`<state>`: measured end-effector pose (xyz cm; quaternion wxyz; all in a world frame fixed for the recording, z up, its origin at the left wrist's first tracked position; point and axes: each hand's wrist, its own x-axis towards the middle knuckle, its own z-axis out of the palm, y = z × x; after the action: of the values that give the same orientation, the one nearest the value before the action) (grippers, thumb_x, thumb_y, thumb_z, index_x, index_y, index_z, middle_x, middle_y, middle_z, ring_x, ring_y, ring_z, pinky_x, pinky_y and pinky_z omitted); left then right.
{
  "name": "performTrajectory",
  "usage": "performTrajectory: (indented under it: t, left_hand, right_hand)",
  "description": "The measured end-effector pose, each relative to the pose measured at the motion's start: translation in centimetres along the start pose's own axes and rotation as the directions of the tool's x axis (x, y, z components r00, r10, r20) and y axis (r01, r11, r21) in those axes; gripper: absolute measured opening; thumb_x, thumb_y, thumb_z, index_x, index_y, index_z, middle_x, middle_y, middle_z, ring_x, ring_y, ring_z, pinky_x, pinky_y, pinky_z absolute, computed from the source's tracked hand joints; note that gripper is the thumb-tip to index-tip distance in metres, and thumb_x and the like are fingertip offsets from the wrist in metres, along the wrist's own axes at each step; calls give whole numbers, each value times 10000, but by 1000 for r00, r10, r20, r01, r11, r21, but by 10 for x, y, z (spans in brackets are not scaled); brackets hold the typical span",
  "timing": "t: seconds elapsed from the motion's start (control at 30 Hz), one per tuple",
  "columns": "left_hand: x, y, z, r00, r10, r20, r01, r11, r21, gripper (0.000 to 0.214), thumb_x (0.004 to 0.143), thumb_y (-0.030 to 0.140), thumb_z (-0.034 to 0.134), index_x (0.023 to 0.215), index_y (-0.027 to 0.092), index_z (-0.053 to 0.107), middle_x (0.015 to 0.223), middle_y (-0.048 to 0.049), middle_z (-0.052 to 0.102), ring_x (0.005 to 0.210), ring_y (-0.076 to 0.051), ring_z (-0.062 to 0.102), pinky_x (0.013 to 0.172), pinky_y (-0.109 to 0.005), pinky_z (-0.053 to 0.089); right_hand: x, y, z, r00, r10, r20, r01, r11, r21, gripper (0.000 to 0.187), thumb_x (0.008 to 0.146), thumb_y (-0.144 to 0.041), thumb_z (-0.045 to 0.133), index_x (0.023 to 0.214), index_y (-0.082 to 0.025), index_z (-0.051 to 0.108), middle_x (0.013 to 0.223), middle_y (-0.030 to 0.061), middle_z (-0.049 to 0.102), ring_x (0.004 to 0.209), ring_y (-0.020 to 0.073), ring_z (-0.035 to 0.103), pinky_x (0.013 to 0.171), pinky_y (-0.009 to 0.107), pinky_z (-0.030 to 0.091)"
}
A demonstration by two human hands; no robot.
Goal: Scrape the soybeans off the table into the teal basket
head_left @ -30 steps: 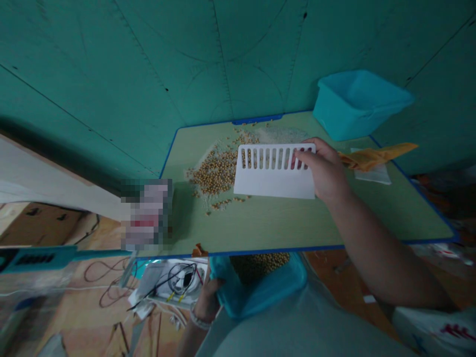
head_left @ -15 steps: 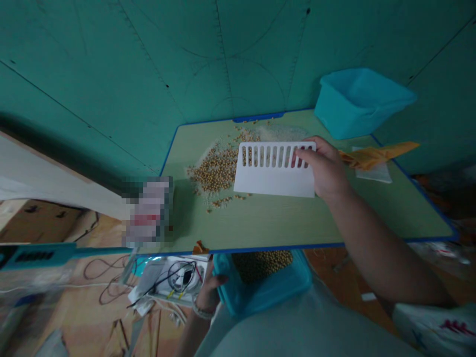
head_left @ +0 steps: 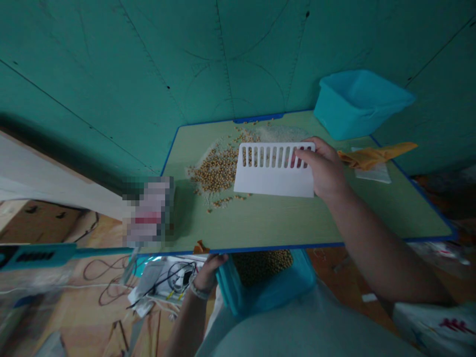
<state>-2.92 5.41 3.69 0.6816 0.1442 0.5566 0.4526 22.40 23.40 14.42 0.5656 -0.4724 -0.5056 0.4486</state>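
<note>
While the right grip (head_left: 327, 171) clasps the white scraper (head_left: 273, 181) resting on the tabletop (head_left: 278, 223) just beside the beans (head_left: 215, 171), the left grip (head_left: 206, 275) clutches a blue tub (head_left: 260, 292) under the near edge.

cam: one, worn on our head | facing: we look forward and down across the table (head_left: 260, 223) to the green wall (head_left: 148, 74) | range: close, our right hand (head_left: 327, 171) mid-frame, left hand (head_left: 206, 275) low
</note>
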Motion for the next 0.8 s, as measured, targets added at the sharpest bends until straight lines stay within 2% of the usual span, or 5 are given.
performTrajectory:
  t: [0.17, 0.33, 0.47, 0.6, 0.8]
  left_hand:
    - [-4, 8, 4, 992, -41, 122, 35, 998, 46, 298, 385, 94, 699, 665, 195, 715, 766, -53, 733, 1016, -379, 554, 863, -445, 399]
    - [-8, 5, 4, 982, -76, 173, 68, 996, 55, 277, 406, 76, 661, 657, 185, 709, 765, -49, 733, 1003, -378, 564, 833, -435, 423]
    - [-10, 0, 4, 983, -91, 157, 89, 996, 16, 204, 428, 98, 627, 603, 182, 691, 695, -56, 728, 897, -372, 618, 758, -449, 464]
    - [-8, -3, 9, 994, -39, 100, 45, 997, -63, 255, 434, 110, 579, 645, 191, 696, 646, -34, 726, 872, -338, 634, 754, -418, 473]
    - [-4, 7, 8, 1000, -10, 22, 13, 990, -141, 104, 464, 163, 618, 547, 194, 672, 534, -7, 699, 847, -320, 642, 768, -412, 472]
  right_hand:
    - [3, 0, -1, 999, 17, -30, -16, 1000, 14, 113, 652, -293, 582, 689, -235, 492, 584, -34, 502, 507, 122, 461, 481, 269, 331]
    - [7, 7, -1, 999, 5, -40, -6, 1000, -6, 109, 651, -293, 581, 682, -233, 496, 575, -34, 501, 519, 124, 470, 489, 270, 338]
    - [9, 15, 0, 999, 31, -28, -31, 1000, 3, 121, 638, -304, 590, 680, -235, 499, 563, -36, 506, 509, 123, 469, 470, 266, 336]
    - [11, 19, 1, 1000, 18, -11, -18, 1000, -20, 126, 645, -307, 592, 665, -234, 491, 548, -37, 499, 505, 124, 472, 471, 265, 333]
    - [10, 18, 4, 998, 63, 8, -63, 997, -33, 106, 642, -310, 574, 652, -233, 500, 553, -28, 509, 504, 125, 464, 464, 265, 328]
